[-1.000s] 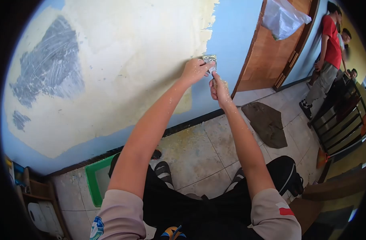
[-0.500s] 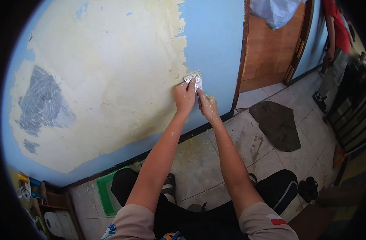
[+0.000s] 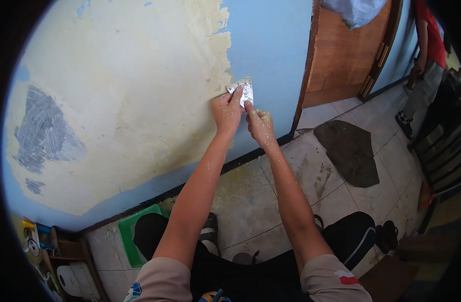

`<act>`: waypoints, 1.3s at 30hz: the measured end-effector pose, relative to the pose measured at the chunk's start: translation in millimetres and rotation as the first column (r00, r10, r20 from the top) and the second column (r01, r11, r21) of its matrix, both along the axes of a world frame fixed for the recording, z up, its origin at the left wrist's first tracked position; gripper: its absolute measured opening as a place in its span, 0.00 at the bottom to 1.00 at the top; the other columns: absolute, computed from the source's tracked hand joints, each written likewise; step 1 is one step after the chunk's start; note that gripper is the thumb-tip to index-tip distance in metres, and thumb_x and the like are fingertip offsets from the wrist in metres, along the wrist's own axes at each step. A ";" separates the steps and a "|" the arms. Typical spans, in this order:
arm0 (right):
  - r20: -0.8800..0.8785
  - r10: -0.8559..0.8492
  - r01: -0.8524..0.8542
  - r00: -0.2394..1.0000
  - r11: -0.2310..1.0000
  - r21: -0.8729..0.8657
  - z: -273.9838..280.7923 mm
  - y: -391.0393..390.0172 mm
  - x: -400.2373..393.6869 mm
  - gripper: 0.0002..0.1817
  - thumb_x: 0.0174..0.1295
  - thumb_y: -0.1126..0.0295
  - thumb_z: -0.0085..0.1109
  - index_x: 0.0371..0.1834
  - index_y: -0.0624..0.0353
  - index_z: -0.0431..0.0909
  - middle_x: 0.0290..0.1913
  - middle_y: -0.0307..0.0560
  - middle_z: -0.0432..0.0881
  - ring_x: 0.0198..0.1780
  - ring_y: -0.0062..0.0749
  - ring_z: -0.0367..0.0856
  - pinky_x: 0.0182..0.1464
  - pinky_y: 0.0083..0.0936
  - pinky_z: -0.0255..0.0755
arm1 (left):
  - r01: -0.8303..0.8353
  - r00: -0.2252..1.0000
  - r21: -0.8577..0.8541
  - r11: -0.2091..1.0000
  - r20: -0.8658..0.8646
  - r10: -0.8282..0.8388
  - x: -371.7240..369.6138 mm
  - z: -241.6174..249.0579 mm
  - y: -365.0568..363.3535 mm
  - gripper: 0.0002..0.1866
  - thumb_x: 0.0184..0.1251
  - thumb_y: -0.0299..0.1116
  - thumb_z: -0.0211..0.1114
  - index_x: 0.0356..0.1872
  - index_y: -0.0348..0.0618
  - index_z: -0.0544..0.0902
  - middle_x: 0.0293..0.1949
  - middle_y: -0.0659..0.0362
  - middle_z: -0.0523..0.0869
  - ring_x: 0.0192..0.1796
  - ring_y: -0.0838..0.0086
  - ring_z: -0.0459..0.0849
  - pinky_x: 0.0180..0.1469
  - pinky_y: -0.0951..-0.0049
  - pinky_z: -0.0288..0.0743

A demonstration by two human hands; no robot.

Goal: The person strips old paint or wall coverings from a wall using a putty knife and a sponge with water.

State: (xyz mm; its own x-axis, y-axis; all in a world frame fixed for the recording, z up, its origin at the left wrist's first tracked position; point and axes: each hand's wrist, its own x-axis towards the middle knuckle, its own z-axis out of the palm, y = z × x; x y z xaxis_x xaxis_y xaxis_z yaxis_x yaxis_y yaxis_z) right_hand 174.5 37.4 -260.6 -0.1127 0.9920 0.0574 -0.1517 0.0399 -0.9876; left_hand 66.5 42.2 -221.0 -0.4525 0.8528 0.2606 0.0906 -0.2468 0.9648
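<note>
Both hands grip one scraper (image 3: 247, 94), a flat, metallic blade speckled with pale flakes. Its upper edge lies at the wall, by the ragged border between bare cream plaster (image 3: 140, 90) and light blue paint (image 3: 271, 55). My left hand (image 3: 226, 113) closes on the blade's left side, thumb pressed along its face. Lower down and to the right, my right hand (image 3: 261, 126) is closed round the handle end, which its fingers hide. Crumbs of paint stick to the right hand and both forearms.
A wooden door (image 3: 344, 55) stands right of the wall, a white plastic bag (image 3: 354, 11) before it. A dark mat (image 3: 349, 151) lies on the tiles. Near my left knee is a green tray (image 3: 127, 239); a small shelf (image 3: 72, 259) is at lower left. Another person (image 3: 432, 40) stands far right.
The view has shifted slightly. Both hands and the scraper appear a little higher in it, still at the paint's ragged border, with the same grip.
</note>
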 end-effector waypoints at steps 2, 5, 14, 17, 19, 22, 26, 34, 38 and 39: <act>-0.040 0.019 -0.020 0.999 0.999 -0.032 -0.5 3.5 -6.5 0.34 0.73 0.43 0.60 0.13 0.56 0.71 0.14 0.33 0.68 0.17 0.18 0.65 0.19 0.26 0.57 | -0.012 0.995 -0.002 1.000 -0.095 0.012 -4.5 6.8 0.2 0.20 0.71 0.43 0.73 0.28 0.32 0.87 0.19 0.60 0.82 0.20 0.79 0.79 0.25 0.76 0.75; -0.094 0.028 -0.032 0.995 0.999 -0.043 -0.5 4.9 -14.0 0.34 0.73 0.43 0.60 0.13 0.54 0.69 0.14 0.32 0.67 0.17 0.17 0.64 0.19 0.24 0.56 | -0.016 0.996 -0.024 1.000 -0.093 0.014 -5.4 13.5 -1.9 0.20 0.71 0.42 0.74 0.28 0.32 0.87 0.19 0.61 0.82 0.20 0.79 0.79 0.25 0.76 0.73; -0.023 0.001 0.001 1.000 0.995 0.099 43.8 12.3 -10.2 0.31 0.74 0.41 0.57 0.17 0.47 0.66 0.14 0.27 0.62 0.13 0.14 0.57 0.14 0.19 0.47 | -0.023 0.999 0.046 0.999 -0.046 0.026 -1.5 49.5 0.2 0.21 0.71 0.42 0.74 0.25 0.32 0.86 0.18 0.59 0.83 0.20 0.78 0.81 0.26 0.77 0.73; -0.081 0.023 -0.021 0.996 0.999 0.026 16.0 0.8 -9.1 0.31 0.75 0.41 0.57 0.18 0.48 0.67 0.15 0.28 0.63 0.13 0.15 0.57 0.14 0.19 0.48 | -0.032 0.998 0.024 0.999 -0.060 0.034 -3.4 25.0 -7.6 0.22 0.71 0.43 0.74 0.23 0.32 0.85 0.18 0.59 0.82 0.20 0.78 0.82 0.26 0.76 0.74; -0.099 0.140 -0.149 0.985 0.985 -0.091 6.2 -6.5 -6.9 0.30 0.75 0.41 0.56 0.20 0.49 0.68 0.15 0.29 0.63 0.13 0.15 0.57 0.14 0.19 0.49 | -0.080 0.979 0.004 0.997 -0.186 0.079 -8.0 8.9 -11.7 0.22 0.71 0.42 0.73 0.23 0.32 0.85 0.18 0.59 0.82 0.20 0.78 0.81 0.25 0.76 0.74; -0.093 0.185 -0.196 0.978 0.972 -0.127 0.6 -9.6 -5.9 0.30 0.76 0.41 0.54 0.21 0.50 0.68 0.16 0.30 0.63 0.14 0.15 0.58 0.15 0.19 0.49 | -0.057 0.993 0.034 0.998 -0.101 0.060 -13.0 -6.0 -10.2 0.22 0.72 0.41 0.72 0.22 0.35 0.84 0.18 0.60 0.82 0.20 0.80 0.81 0.25 0.76 0.73; -0.106 0.129 -0.139 0.986 0.985 -0.099 -2.2 -8.9 -17.2 0.32 0.74 0.42 0.58 0.17 0.52 0.67 0.15 0.30 0.65 0.15 0.16 0.60 0.16 0.22 0.52 | -0.064 0.994 0.026 0.998 -0.092 0.066 -12.7 1.1 -17.9 0.21 0.72 0.41 0.72 0.21 0.37 0.83 0.19 0.62 0.82 0.21 0.80 0.81 0.25 0.77 0.72; -0.080 0.124 -0.129 0.989 0.990 -0.064 -6.2 -8.7 -21.5 0.31 0.78 0.43 0.52 0.18 0.51 0.66 0.14 0.31 0.63 0.13 0.16 0.57 0.14 0.21 0.47 | -0.034 0.996 -0.018 0.999 -0.088 0.032 -19.4 -4.9 -14.8 0.20 0.73 0.41 0.71 0.29 0.29 0.87 0.21 0.59 0.85 0.22 0.78 0.85 0.26 0.75 0.77; -0.077 0.150 -0.156 0.986 0.984 -0.081 2.2 -8.5 -14.1 0.32 0.76 0.44 0.56 0.16 0.51 0.67 0.15 0.30 0.64 0.15 0.16 0.60 0.16 0.23 0.51 | -0.046 0.998 -0.005 0.999 -0.040 0.045 -15.7 -0.5 -15.1 0.21 0.72 0.40 0.72 0.28 0.28 0.87 0.20 0.59 0.84 0.20 0.79 0.82 0.26 0.75 0.77; -0.078 0.147 -0.154 0.986 0.984 -0.086 2.7 -10.2 -13.2 0.32 0.76 0.44 0.56 0.16 0.51 0.67 0.15 0.30 0.64 0.15 0.16 0.60 0.16 0.23 0.51 | -0.043 0.998 -0.010 0.999 -0.041 0.042 -14.7 -0.7 -16.2 0.21 0.72 0.40 0.72 0.28 0.28 0.87 0.20 0.59 0.84 0.20 0.79 0.82 0.26 0.75 0.77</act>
State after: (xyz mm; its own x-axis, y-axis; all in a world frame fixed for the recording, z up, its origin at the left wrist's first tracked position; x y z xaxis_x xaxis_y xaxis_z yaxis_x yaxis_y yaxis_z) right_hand 161.2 27.2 -257.9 -0.2597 0.9655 -0.0192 -0.2192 -0.0783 -0.9725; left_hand 51.9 26.0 -221.7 -0.4778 0.8358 0.2703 0.1399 -0.2314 0.9628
